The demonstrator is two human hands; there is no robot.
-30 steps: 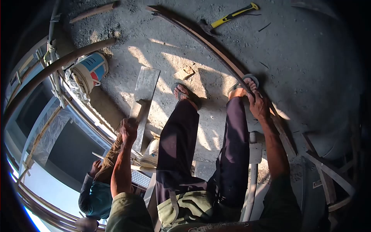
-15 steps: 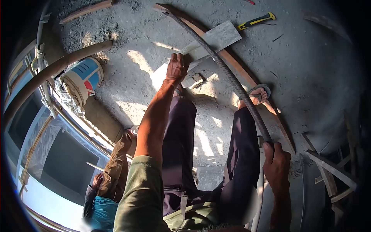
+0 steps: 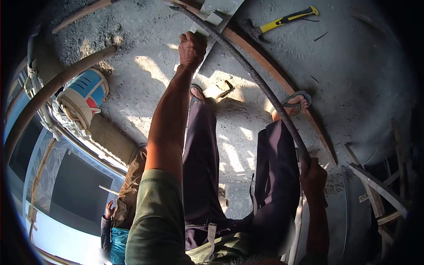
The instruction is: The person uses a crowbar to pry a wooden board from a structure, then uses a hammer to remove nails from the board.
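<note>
My left hand is closed on a flat pale board near the top of the view. A ridged steel bar crosses over the board and curves down to my right hand. The fingers of my right hand are wrapped round the bar's lower end. Beneath the bar, a reddish wooden strip lies on the floor, partly under my sandalled foot. A hammer with a yellow and black handle rests right of the board.
A white and blue bucket stands at the left near a curved pole. Another person in a blue top is at the lower left. Timber pieces lie at the right. A small block sits near my left foot.
My left hand has moved up and slightly left, and the board has shifted up with a steeper slant. The hammer's head now shows. My right hand still holds the bar.
</note>
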